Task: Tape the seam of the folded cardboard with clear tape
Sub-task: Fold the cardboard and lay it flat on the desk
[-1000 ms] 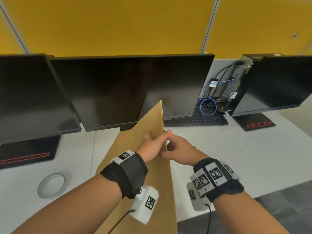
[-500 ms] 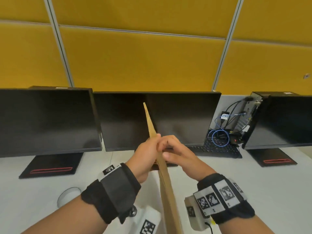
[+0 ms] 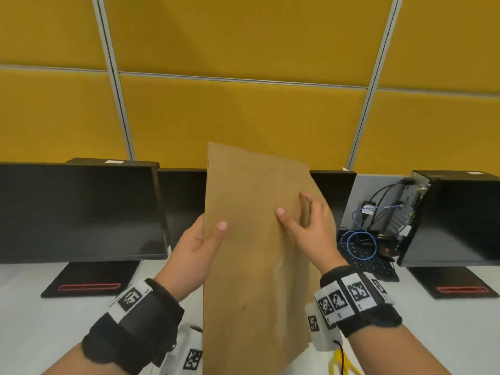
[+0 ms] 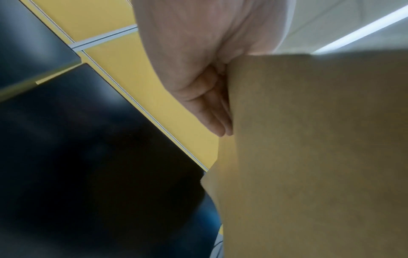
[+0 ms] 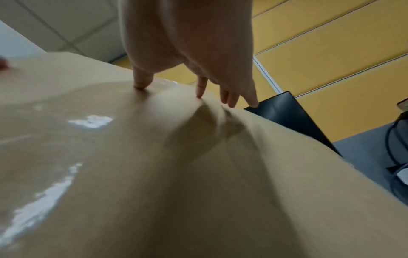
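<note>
Half a second ago the cardboard [image 3: 254, 255] stood edge-on to the head camera, a thin brown line between the two hands; now its broad face is turned toward the viewer. It is held up in the air above the desk [image 3: 40, 320], in front of the middle monitor [image 3: 184, 201], long axis nearly upright, top edge tipped a little to the right and away.

The left hand [image 3: 194, 255] grips the left edge — thumb laid on the near face, fingers [image 4: 218, 111] behind it, as the left wrist view shows.

The right hand [image 3: 311, 228] is half open on the right side: thumb tip and fingertips [image 5: 199, 90] press on the near face, and the outer fingers reach past the right edge. It is not wrapped around the sheet.

Glossy clear tape [image 5: 44, 195] shows as bright streaks along the face in the right wrist view.
</note>
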A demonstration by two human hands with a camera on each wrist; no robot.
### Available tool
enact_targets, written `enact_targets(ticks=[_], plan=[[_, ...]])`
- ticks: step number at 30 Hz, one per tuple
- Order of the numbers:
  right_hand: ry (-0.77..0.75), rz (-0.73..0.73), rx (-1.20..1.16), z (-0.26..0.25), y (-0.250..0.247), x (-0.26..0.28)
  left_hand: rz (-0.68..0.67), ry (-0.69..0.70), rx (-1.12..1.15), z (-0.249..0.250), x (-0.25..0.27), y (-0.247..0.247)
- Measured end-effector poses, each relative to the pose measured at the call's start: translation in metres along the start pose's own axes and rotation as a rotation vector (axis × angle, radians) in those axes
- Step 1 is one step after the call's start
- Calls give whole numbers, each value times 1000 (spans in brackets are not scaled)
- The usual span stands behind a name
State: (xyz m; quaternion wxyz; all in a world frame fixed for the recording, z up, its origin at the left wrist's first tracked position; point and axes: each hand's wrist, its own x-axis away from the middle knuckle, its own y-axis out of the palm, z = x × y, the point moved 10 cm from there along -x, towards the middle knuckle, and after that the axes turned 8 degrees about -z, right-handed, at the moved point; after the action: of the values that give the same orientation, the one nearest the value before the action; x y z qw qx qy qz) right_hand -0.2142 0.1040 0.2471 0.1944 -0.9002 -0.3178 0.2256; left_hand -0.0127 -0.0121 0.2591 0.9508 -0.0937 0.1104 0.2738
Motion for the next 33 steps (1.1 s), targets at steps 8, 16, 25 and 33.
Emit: enact_targets(ticks=[8,16,25,33], plan=[[186,106,-255,64,-48,-37,86,160,-69,23,-2,-18],[306,-97,-500,108,-43,-58,232,138,-21,8,-9,-49],[70,-12,-276,58,-54,-58,368,-59,20,-60,-15,-83],[-79,-32,-70,-8,-57,-58,559,-218,112,-130,-2,-127]])
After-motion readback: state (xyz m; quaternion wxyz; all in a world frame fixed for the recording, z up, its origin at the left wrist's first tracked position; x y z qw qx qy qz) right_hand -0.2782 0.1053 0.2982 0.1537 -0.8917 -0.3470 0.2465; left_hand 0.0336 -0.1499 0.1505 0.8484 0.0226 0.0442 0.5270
